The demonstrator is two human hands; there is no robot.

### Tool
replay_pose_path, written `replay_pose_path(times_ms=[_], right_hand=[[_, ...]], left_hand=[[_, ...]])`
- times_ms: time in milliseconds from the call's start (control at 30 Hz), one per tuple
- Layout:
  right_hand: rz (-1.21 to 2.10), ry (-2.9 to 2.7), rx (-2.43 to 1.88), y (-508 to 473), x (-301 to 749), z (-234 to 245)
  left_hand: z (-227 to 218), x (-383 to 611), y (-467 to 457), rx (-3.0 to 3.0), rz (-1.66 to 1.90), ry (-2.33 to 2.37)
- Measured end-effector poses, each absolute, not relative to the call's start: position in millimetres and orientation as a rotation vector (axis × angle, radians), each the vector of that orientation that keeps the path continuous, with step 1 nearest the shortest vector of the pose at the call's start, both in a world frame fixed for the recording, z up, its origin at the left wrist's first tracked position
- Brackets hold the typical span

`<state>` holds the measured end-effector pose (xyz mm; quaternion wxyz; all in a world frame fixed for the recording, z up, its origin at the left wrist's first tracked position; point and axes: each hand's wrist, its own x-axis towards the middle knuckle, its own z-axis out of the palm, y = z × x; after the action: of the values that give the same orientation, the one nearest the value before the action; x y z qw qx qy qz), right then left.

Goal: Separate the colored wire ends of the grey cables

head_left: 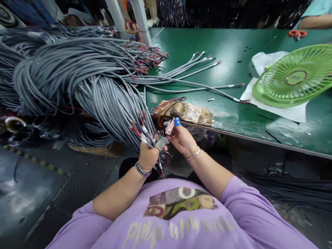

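Observation:
My left hand (149,154) is closed around the ends of several grey cables (141,132), whose stripped red and blue wires stick out above my fist. A grey guard covers its thumb tip. My right hand (182,138), with a blue cap on one fingertip, pinches a small pale connector (170,125) just beside those wire ends. Both hands sit in front of my chest, below the near edge of the green table (300,133). The big bundle of grey cables (71,72) drapes from the left down to my left hand.
On the table lie several finished grey cables (194,76), a taped brown block with red wires (190,113), a green fan grille (300,74) on white paper, and orange scissors (297,33). Another person's arm (325,20) rests at the far right. Cable coils lie on the floor at left.

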<state>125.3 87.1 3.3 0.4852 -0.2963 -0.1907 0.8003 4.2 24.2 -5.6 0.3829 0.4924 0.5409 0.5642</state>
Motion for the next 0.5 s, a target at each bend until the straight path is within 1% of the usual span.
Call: replay_pose_path(times_ms=[133,333,500], right_hand=[[2.035,-0.444,-0.728,85,133,-3],[2.113,-0.642,-0.666,86,142,-1],[2.019,-0.727,-0.663,86,138,8]], left_hand=[[-5,0,19,1.225,1.458,1.364],[-1,-1,16,1.188,1.635,1.355],[0,8,22,1.108,1.705,1.391]])
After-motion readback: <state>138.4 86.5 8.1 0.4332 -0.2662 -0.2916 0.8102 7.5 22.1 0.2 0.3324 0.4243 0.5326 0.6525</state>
